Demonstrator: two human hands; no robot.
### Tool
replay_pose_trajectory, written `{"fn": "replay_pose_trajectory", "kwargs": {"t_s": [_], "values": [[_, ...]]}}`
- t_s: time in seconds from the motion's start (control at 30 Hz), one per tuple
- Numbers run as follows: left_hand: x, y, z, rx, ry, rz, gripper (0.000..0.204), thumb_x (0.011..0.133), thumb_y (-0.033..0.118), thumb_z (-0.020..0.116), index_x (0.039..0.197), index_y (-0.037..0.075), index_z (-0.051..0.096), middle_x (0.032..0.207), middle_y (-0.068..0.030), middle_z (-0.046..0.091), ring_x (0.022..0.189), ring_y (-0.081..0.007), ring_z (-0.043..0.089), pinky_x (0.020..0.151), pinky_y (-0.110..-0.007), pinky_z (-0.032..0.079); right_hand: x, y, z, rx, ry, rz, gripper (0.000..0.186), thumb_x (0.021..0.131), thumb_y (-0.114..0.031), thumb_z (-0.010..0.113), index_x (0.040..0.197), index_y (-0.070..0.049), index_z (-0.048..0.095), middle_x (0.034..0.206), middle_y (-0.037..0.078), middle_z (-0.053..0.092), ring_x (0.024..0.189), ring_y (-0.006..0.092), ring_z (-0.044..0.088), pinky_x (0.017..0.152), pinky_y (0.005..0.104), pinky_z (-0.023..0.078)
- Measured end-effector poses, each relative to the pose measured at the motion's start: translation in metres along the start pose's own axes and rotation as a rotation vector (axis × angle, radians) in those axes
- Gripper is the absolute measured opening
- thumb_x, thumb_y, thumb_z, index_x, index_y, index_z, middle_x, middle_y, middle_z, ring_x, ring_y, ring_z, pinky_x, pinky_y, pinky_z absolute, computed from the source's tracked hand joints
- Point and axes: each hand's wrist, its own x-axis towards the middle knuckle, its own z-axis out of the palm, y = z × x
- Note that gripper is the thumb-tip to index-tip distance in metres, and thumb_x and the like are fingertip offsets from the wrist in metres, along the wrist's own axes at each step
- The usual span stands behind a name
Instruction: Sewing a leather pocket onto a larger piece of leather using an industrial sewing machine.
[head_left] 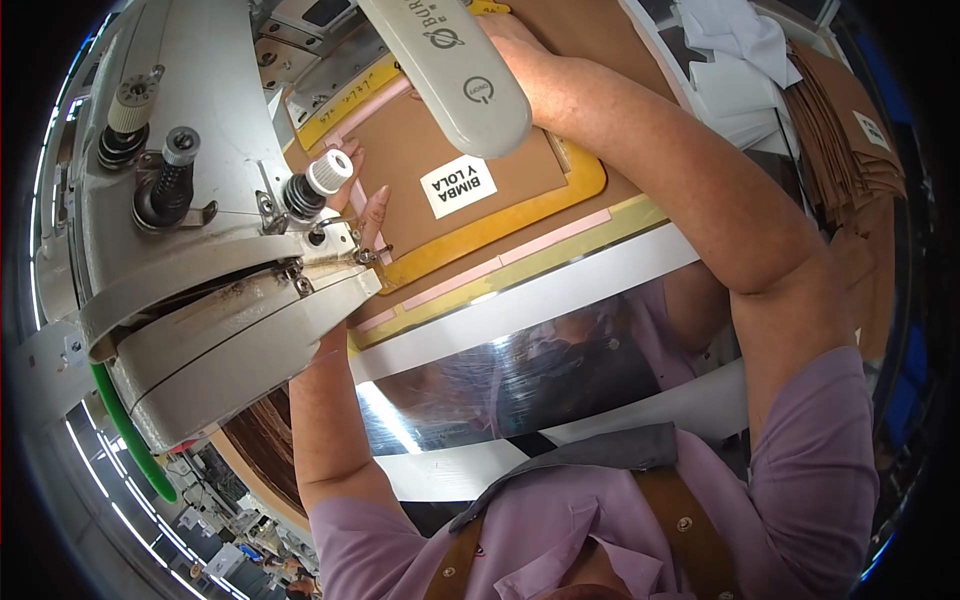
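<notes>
Head view: we saw a polished metal worktable (470,400) beneath a grey sewing machine (190,240), with stacked brown pieces (850,130) at the far right. Our left hand (362,195) lay flat, fingers together, on the brown panel (440,150) bearing a white label (458,186), inside a yellow template frame (500,235). Our right hand (515,40) rested further back, partly hidden by the machine arm; we could not tell its fingers' state.
</notes>
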Motion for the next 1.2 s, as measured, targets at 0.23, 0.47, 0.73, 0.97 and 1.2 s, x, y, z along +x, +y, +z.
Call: {"fn": "replay_pose_trajectory", "kwargs": {"t_s": [0.23, 0.47, 0.73, 0.97, 1.2], "values": [[0.000, 0.009, -0.006, 0.300, -0.078, 0.170, 0.038, 0.090, 0.020, 0.077, 0.122, -0.001, 0.071, 0.130, -0.0160, 0.065, 0.119, -0.0327, 0.063, 0.107, -0.042, 0.046, 0.001, 0.004, 0.015, -0.068, 0.141, -0.103, 0.018, 0.095, -0.032, 0.066, 0.096, -0.018, 0.077, 0.100, 0.007, 0.076, 0.093, 0.0274, 0.073, 0.077, 0.0427, 0.058], [-0.003, 0.030, -0.005, 0.403, -0.143, 0.117, 0.048, 0.091, 0.022, 0.073, 0.132, -0.001, 0.064, 0.137, -0.0208, 0.062, 0.125, -0.0377, 0.061, 0.110, -0.046, 0.046, -0.014, 0.010, -0.005, -0.266, 0.187, -0.152, 0.028, 0.093, -0.031, 0.071, 0.113, -0.011, 0.072, 0.120, 0.015, 0.073, 0.113, 0.0309, 0.069, 0.097, 0.0415, 0.051], [-0.004, 0.018, -0.010, 0.541, -0.173, 0.153, 0.048, 0.094, 0.027, 0.070, 0.134, 0.001, 0.062, 0.140, -0.0186, 0.061, 0.130, -0.0368, 0.058, 0.113, -0.045, 0.043, -0.069, 0.001, -0.010, -0.520, 0.302, -0.194, 0.052, 0.096, -0.053, 0.063, 0.107, -0.003, 0.076, 0.108, 0.007, 0.071, 0.113, 0.0214, 0.062, 0.106, 0.0400, 0.042], [-0.019, 0.024, -0.008, 0.288, -0.182, -0.130, 0.051, 0.094, 0.030, 0.068, 0.137, 0.006, 0.058, 0.143, -0.0153, 0.061, 0.138, -0.0363, 0.052, 0.118, -0.049, 0.038, -0.072, -0.011, -0.018, -0.617, 0.175, -0.097, 0.061, 0.100, -0.059, 0.055, 0.116, -0.003, 0.075, 0.114, 0.006, 0.069, 0.113, 0.0202, 0.058, 0.103, 0.0372, 0.041], [-0.022, 0.020, -0.014, 0.308, -0.155, 0.012, 0.050, 0.096, 0.028, 0.066, 0.138, 0.002, 0.057, 0.145, -0.0180, 0.058, 0.139, -0.0360, 0.051, 0.119, -0.049, 0.038, -0.073, -0.010, -0.018, -0.678, 0.114, -0.116, 0.061, 0.102, -0.058, 0.052, 0.121, -0.003, 0.073, 0.118, 0.007, 0.068, 0.115, 0.0192, 0.057, 0.101, 0.0366, 0.041]]}}
